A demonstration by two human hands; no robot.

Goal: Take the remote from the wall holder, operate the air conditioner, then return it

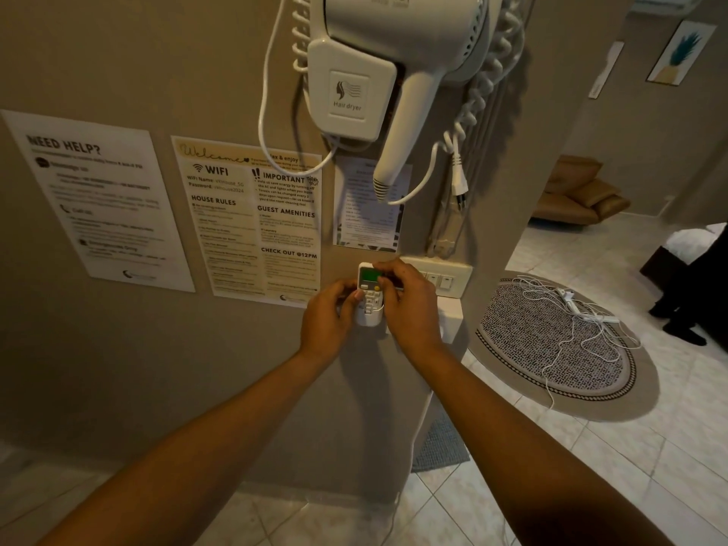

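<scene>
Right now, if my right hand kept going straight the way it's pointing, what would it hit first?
The right hand points up and left at the air conditioner remote, which sits in its wall holder. It seems to touch the remote's top already, so that comes first; depth is uncertain.

"hair dryer" is printed under a hair icon on the white wall mount [351, 90] of the dryer. "need help?" is read as the heading of the left wall sheet [96, 199], whose smaller lines are too blurred to be read. on the middle wall notice [252, 222] "welcome" is written in script across the top, and the headings "wifi", "important", "house rules", "guest amenities" and "check out @12pm" are printed below, while the small sheet [368, 208] under the dryer cannot be read.
</scene>
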